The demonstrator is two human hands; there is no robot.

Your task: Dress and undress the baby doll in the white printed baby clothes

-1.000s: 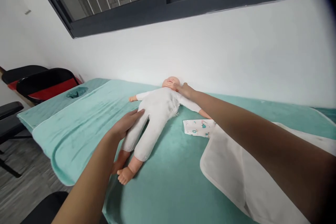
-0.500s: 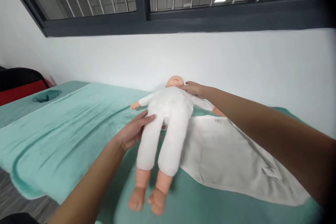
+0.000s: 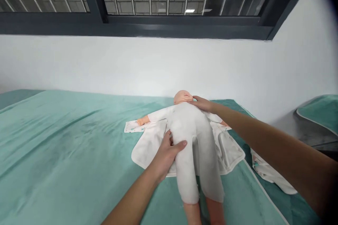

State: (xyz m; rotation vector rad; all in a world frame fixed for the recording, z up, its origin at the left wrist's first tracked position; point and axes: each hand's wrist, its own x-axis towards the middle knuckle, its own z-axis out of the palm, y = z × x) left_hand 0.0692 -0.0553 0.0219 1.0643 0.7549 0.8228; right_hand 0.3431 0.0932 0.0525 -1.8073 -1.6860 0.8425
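Note:
A baby doll (image 3: 188, 123) with a white cloth body and bare plastic head, hands and legs lies face up, arms spread. Beneath it a white baby jacket (image 3: 148, 147) with small prints is laid open, one sleeve under the doll's hand at the left. My left hand (image 3: 169, 151) is closed around the doll's hip and upper thigh, thumb on top. My right hand (image 3: 202, 103) is at the doll's neck and the side of its head; its fingers are partly hidden there. The doll's feet are cut off by the lower picture edge.
A green blanket (image 3: 66, 140) covers the bed, with folds at the left. Another white printed cloth (image 3: 271, 172) lies at the right, partly behind my right forearm. A white wall (image 3: 132, 66) and a barred window (image 3: 158, 26) stand behind. More green fabric (image 3: 322, 112) is at the far right.
The doll has moved right, from beside the spread white cloth to over the open jacket. Both hands have stayed on it. The view has turned right.

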